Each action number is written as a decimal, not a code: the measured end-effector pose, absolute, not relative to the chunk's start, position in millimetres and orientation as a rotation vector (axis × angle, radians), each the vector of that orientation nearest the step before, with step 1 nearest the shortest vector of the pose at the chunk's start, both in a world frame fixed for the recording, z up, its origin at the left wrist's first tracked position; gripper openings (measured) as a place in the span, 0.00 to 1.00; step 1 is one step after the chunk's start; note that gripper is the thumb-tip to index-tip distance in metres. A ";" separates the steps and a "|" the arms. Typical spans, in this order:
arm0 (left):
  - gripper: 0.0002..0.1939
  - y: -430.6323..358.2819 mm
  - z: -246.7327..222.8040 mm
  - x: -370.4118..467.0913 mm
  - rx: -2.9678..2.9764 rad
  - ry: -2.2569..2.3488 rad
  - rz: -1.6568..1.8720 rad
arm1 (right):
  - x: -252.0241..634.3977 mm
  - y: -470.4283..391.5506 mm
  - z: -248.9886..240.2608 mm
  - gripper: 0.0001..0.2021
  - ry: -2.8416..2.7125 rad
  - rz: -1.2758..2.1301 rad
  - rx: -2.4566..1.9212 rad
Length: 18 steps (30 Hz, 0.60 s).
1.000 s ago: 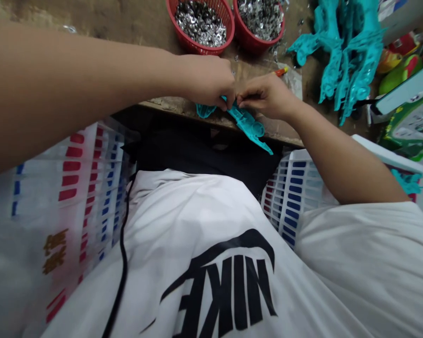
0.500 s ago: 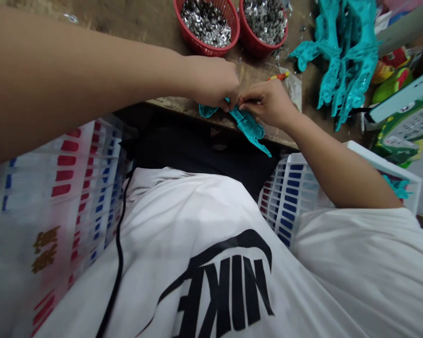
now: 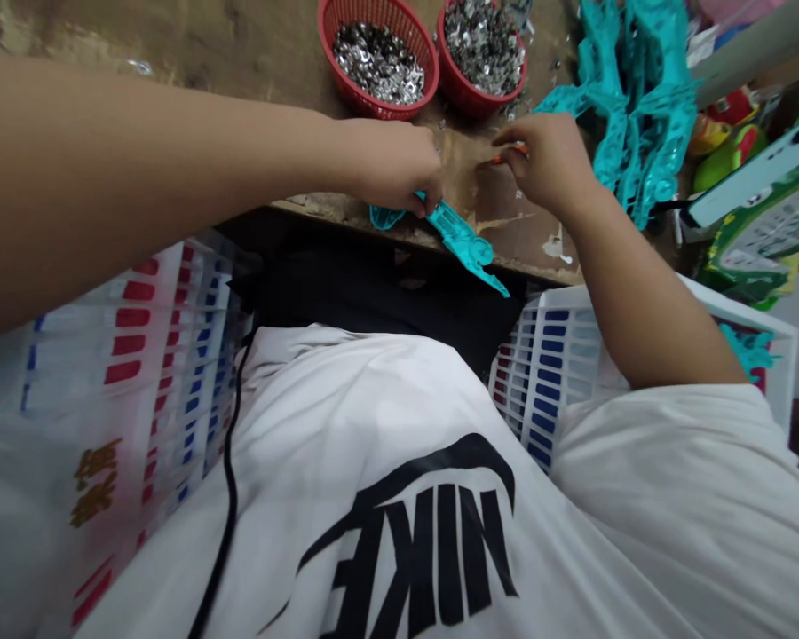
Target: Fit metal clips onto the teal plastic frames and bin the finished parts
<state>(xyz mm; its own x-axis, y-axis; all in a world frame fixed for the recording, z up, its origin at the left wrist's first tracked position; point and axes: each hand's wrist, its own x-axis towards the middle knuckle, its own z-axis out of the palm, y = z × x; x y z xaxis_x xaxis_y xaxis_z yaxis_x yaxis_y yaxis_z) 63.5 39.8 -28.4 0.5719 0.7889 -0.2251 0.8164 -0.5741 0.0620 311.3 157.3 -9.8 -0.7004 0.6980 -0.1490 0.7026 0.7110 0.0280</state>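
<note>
Our teal plastic part (image 3: 464,243) juts past the near edge of the table (image 3: 529,226), so a slackened pinch could let it tip off — we judge our left hand (image 3: 399,169), fingers pressed around it, steadies it. Farther right, our right hand (image 3: 551,160) curls parted fingers at an orange stick (image 3: 520,149) — whether gripping, we cannot tell.

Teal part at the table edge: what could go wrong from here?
The teal part juts past the table edge, with only the left hand gripping it, so it could drop if that grip slackens.
The right hand is close to the teal stack and might nudge it.
A knock to the fuller red basket could spill metal pieces.
</note>
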 end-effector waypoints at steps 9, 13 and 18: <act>0.28 61.7 -59.9 21.5 2.510 1.372 0.064 | 314.2 169.6 -28.7 0.11 2.719 0.009 1.173; 0.36 56.0 -44.1 16.6 2.465 1.565 0.145 | 315.0 152.4 -22.2 0.10 2.936 -0.275 0.946; 0.31 30.4 -38.8 38.4 2.540 1.520 0.069 | 302.9 118.4 -30.7 0.09 2.820 -0.431 0.930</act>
<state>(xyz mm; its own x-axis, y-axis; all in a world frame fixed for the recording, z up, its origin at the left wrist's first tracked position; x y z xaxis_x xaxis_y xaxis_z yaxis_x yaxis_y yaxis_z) 38.4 30.4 -38.8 0.4762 0.8778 -0.0525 0.8693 -0.4610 0.1784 302.9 118.4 -30.7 -0.7990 0.5594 -0.2204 0.5997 0.7679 -0.2250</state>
